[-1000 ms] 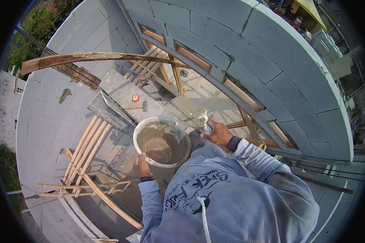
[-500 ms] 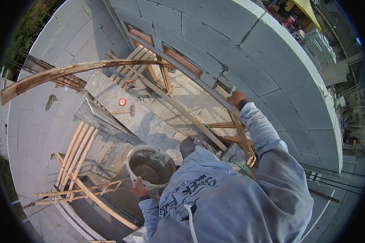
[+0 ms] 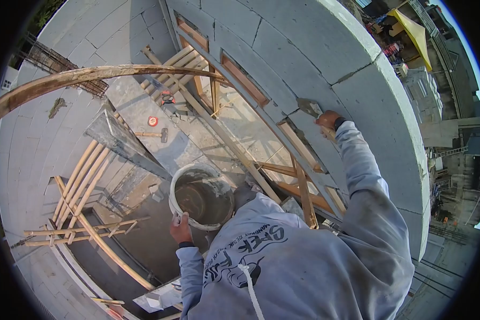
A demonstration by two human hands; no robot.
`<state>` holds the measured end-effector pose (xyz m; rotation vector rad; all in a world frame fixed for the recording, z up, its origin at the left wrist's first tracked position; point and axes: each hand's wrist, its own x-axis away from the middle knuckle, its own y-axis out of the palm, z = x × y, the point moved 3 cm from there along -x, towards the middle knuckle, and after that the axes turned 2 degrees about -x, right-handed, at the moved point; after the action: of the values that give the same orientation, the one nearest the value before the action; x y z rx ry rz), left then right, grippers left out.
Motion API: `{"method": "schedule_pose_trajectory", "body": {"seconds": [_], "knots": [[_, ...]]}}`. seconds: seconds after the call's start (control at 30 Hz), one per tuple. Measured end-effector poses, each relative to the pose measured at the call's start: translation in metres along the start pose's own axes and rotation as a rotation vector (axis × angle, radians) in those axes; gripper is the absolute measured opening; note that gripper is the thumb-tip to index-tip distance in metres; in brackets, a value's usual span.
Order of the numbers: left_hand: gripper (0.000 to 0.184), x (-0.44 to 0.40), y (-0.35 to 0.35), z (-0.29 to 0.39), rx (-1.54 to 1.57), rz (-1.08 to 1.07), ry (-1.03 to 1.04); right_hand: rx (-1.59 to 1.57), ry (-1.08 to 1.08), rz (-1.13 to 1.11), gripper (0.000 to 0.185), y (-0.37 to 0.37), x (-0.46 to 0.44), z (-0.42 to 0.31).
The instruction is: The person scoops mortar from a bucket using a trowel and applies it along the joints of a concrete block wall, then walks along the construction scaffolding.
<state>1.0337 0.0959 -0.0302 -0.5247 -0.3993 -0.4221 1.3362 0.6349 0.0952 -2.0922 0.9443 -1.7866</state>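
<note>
My left hand (image 3: pixel 181 229) grips the near-left rim of a pale bucket (image 3: pixel 172 192), thumb over the edge. Grey wet mortar (image 3: pixel 191 198) coats the inside of the bucket, which is close against my body. My right hand (image 3: pixel 329 120) is closed round the wooden handle of a trowel (image 3: pixel 310 108). The trowel's grey blade points up and left, at the face of the grey block wall (image 3: pixel 298 48), near a joint between blocks. Whether the blade presses on the wall I cannot tell.
Below lie a hammer (image 3: pixel 163 135), a red tape measure (image 3: pixel 153 121) and a red-and-black tool (image 3: pixel 167 97). A curved wooden plank (image 3: pixel 117 72) crosses at upper left. Bamboo poles (image 3: pixel 85 184) lean at lower left. Openings with wooden frames (image 3: pixel 244 80) run along the wall.
My right hand has moved up the wall, away from the small opening, and the trowel blade now shows fully. My view has shifted a little; the left hand keeps hold of the bucket.
</note>
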Motion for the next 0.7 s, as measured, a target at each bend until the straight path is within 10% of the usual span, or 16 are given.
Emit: {"method": "schedule_pose_trajectory", "body": {"seconds": [0.7], "knots": [[0.047,-0.009,0.019,0.008,-0.3,0.034,0.073,0.386,-0.305,0.359,0.05,0.068,0.009,0.027]]}}
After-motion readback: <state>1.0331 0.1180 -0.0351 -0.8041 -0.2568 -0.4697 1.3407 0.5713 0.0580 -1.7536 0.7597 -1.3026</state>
